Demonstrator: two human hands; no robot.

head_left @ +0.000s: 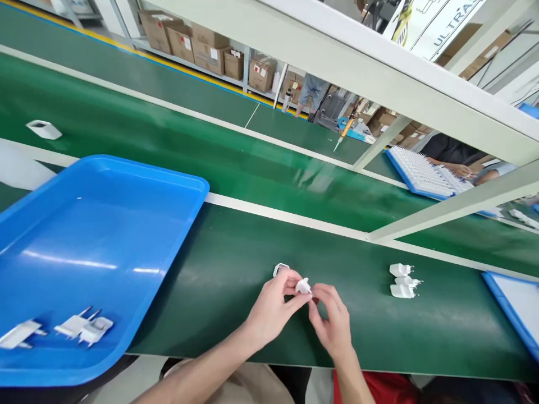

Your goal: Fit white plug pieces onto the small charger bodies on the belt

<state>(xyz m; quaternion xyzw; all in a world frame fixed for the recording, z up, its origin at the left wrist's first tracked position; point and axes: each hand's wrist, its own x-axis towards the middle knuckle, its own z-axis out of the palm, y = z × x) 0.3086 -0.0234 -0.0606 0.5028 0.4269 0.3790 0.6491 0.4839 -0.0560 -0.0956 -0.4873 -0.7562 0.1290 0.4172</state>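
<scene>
Between thumb and fingers, my left hand [272, 308] pinches a small white plug piece [303, 286] above the green work surface. Its metal pins point toward my right hand [333, 321], whose closed thumb and forefinger meet at the pin ends. A small dark spot shows between those right fingertips; I cannot tell what it is. Just beyond my left fingers lies a white charger housing [281, 269], its open end facing me and partly hidden by the hand. To the right, several white plug chargers [403, 290] lie close together, pins pointing right.
A large blue tray [168, 179] at left holds a few white plug pieces [96, 330]. One white housing [44, 130] lies on the green belt beyond it. A pale metal frame [421, 221] crosses the upper right. Near another person's hands stands a tray of white parts [429, 174].
</scene>
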